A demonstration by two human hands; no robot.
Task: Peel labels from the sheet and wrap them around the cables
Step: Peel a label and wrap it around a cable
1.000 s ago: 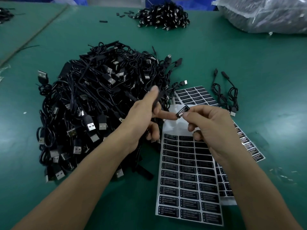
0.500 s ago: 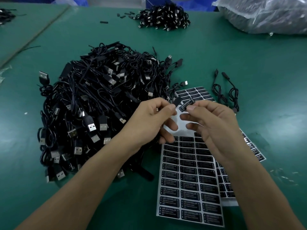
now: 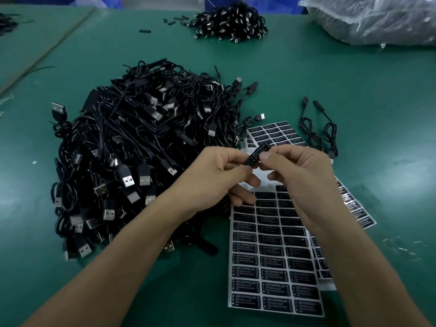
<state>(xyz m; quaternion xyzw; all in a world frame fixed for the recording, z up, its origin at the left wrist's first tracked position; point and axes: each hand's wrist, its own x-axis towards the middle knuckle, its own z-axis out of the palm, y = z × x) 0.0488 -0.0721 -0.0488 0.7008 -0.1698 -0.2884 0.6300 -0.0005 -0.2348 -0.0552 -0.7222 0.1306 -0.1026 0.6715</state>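
Label (image 3: 259, 154): one, pinched at its ends by left hand (image 3: 219, 178) and right hand (image 3: 304, 180), above stacked sheets (image 3: 271, 258).

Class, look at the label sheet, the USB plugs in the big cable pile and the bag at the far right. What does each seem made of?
Label sheet: glossy black stickers on a pale backing, probably coated paper; light glints off them.
USB plugs: silvery metal shells in matt black housings, likely moulded plastic.
Bag: thin clear plastic film, crinkled with white highlights.
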